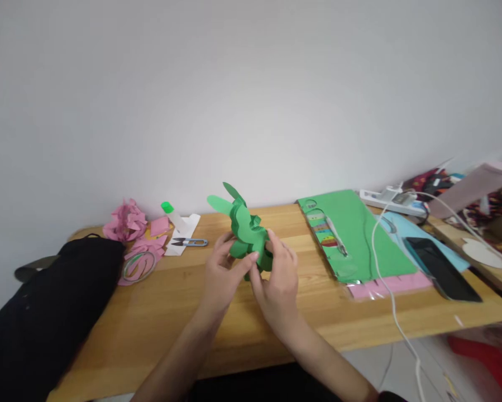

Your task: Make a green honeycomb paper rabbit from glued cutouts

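Note:
Between my two hands is a green paper figure (244,226), built of curved, layered pieces with two long ear-like strips pointing up and to the left. It is held above the wooden table. My left hand (224,273) pinches its lower left side, thumb in front. On the lower right side, my right hand (278,276) grips it with thumb and fingers. Both thumbs nearly meet at the front of the figure. Its back and part of its base are hidden by my fingers.
Left on the table (162,324) are a black bag (62,307), crumpled pink paper (127,220), a wire coil (139,267), a glue stick (175,216) and thread snips (190,242). At right lie green sheets (359,240), a pen (336,235), a phone (441,271), a power strip (395,201) and a white cable (391,301).

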`<state>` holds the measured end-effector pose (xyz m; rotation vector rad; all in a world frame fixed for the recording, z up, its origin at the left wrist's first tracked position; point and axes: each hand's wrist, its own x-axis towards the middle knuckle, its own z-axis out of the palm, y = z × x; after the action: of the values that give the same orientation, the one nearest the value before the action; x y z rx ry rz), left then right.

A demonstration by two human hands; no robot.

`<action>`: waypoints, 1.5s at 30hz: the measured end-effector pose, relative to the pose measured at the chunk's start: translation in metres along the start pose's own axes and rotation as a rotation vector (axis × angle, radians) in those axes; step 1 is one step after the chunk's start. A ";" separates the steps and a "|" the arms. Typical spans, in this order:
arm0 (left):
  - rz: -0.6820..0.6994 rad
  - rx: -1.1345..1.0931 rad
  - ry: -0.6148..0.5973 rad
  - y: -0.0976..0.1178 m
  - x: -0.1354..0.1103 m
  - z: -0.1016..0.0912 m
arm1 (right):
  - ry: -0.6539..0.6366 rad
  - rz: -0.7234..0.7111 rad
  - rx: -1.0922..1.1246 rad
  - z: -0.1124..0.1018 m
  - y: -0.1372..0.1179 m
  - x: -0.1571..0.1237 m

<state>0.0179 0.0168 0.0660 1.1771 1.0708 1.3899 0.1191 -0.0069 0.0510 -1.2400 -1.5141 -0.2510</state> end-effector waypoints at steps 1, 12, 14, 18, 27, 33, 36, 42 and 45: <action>-0.016 -0.037 0.008 0.002 0.002 0.000 | -0.001 -0.016 0.006 0.000 -0.002 0.001; -0.536 -0.481 -0.168 -0.006 0.010 -0.030 | -0.228 -0.058 0.210 -0.049 -0.002 0.022; -0.576 -0.548 -0.209 -0.012 0.007 -0.036 | -0.104 0.204 0.289 -0.052 0.022 0.023; -0.592 -0.594 -0.267 -0.023 0.000 -0.044 | -0.366 0.934 0.771 -0.032 0.060 0.010; -0.668 -0.473 -0.245 -0.025 0.000 -0.052 | -0.697 1.487 1.358 -0.010 0.052 -0.014; -0.701 -0.370 -0.180 -0.024 0.002 -0.056 | -0.677 1.589 1.340 -0.010 0.067 -0.018; -0.715 -0.350 -0.180 -0.022 0.002 -0.054 | -0.666 1.553 1.367 -0.011 0.072 -0.019; -0.746 -0.285 -0.154 -0.020 0.004 -0.052 | -0.714 1.479 1.302 -0.017 0.077 -0.018; -0.764 -0.252 -0.111 -0.020 0.005 -0.052 | -0.673 1.485 1.233 -0.019 0.076 -0.017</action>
<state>-0.0308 0.0226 0.0399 0.5520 1.0687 0.8119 0.1876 0.0029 0.0106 -1.0318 -0.5424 1.8927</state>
